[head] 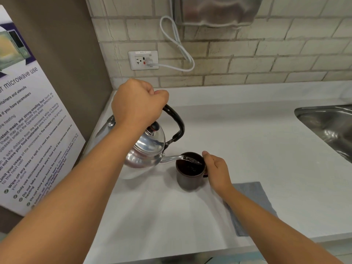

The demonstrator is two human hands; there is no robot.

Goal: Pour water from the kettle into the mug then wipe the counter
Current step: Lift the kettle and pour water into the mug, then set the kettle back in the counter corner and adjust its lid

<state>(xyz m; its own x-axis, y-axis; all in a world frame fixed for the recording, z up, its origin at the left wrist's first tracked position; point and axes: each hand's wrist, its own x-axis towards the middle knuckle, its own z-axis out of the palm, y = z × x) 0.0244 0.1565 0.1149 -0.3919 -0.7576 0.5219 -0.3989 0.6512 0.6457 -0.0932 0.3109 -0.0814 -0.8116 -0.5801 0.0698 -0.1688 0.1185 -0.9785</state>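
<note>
A shiny steel kettle [147, 149] with a black handle is tilted to the right above the white counter [247, 141]. My left hand [137, 103] is closed around the top of its handle. Water streams from the spout into a dark mug [188, 175] that stands on the counter. My right hand [217, 171] grips the mug on its right side, at the handle. A folded grey cloth [255, 195] lies flat on the counter to the right of the mug, partly under my right forearm.
A steel sink [327, 124] is set into the counter at the right. A brick-tiled wall behind carries a socket [143, 60] with a white cable and a metal dispenser [217, 11]. A microwave-use poster [28, 134] leans at the left wall.
</note>
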